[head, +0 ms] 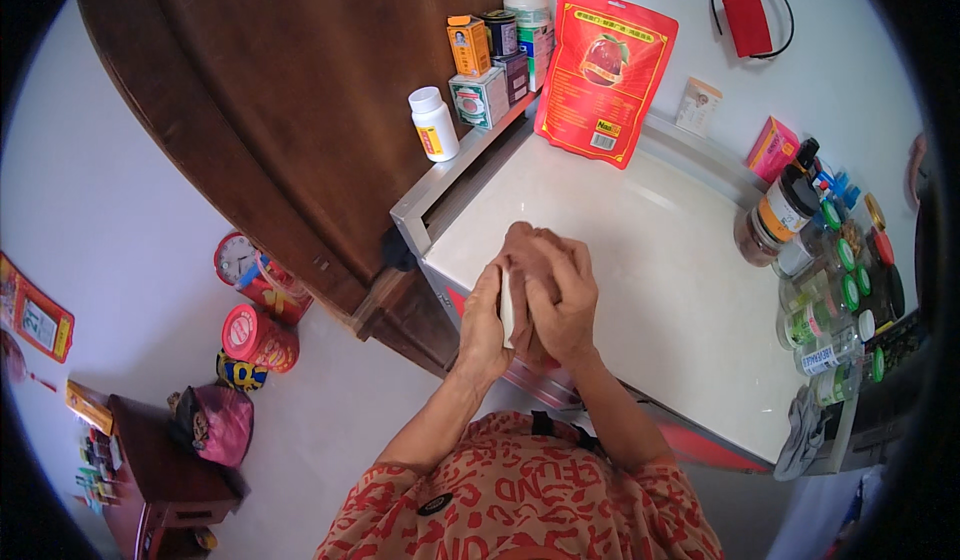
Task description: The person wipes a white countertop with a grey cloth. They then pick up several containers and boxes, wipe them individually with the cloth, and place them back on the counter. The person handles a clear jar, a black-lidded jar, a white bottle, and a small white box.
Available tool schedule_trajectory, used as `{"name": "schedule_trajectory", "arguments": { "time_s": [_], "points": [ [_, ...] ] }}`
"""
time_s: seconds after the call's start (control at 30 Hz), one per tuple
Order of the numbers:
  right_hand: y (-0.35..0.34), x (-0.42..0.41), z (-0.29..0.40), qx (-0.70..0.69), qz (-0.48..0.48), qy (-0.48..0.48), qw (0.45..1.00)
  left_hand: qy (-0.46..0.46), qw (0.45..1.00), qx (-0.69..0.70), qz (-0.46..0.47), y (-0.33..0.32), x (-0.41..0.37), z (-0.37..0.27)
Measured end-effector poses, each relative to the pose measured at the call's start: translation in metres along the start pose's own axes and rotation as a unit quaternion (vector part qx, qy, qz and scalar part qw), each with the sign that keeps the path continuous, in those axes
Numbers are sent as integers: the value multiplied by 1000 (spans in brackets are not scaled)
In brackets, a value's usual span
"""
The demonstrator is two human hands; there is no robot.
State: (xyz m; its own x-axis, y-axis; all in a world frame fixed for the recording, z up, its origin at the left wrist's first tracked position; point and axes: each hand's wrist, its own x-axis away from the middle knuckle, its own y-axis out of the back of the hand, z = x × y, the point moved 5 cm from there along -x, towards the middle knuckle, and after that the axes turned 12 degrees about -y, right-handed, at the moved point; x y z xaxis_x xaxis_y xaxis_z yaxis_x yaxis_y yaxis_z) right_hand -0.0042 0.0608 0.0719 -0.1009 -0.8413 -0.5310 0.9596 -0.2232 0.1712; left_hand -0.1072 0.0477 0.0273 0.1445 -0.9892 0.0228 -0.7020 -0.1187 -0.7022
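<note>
My left hand (482, 327) grips a flat white object (508, 308), of which only a narrow side shows. A brown cloth (525, 252) covers the rest of it, so I cannot tell what the object is. With bent fingers, my right hand (568, 297) presses the cloth against it. Both hands are together above the near left part of a white tabletop (675, 320). Beyond them, a red pouch (607, 79) with a fruit picture stands upright at the back.
A white bottle (435, 128) and stacked medicine boxes (480, 98) line the left ledge. Several glass jars (817, 312) crowd the right side, with a grey cloth (801, 432) at the near corner. A dark wooden cabinet (300, 109) rises at left; a red tub (259, 337) sits beyond.
</note>
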Motion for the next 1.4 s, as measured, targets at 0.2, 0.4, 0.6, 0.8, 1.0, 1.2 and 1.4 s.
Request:
{"name": "schedule_trajectory", "arguments": {
  "time_s": [0.2,0.4,0.6,0.8,1.0,1.2,1.4],
  "points": [
    [-2,27,13,64,65,68,994,-27,999,16,23,8,-1,-1],
    [1,26,21,46,29,110,992,-52,993,-53,91,13,1,-6],
    [-2,4,24,12,-24,31,999,-51,995,-46,69,5,4,-9],
    [-9,22,21,72,27,55,996,-37,998,44,2,5,-6,-13],
    [-8,49,13,101,163,28,981,-62,998,27,18,13,-15,-22],
    [18,34,10,-50,250,-14,967,-47,999,18,18,18,-20,-16],
    [-3,-6,6,-36,99,-112,988,-80,993,41,70,6,-17,-3]
  ]
}}
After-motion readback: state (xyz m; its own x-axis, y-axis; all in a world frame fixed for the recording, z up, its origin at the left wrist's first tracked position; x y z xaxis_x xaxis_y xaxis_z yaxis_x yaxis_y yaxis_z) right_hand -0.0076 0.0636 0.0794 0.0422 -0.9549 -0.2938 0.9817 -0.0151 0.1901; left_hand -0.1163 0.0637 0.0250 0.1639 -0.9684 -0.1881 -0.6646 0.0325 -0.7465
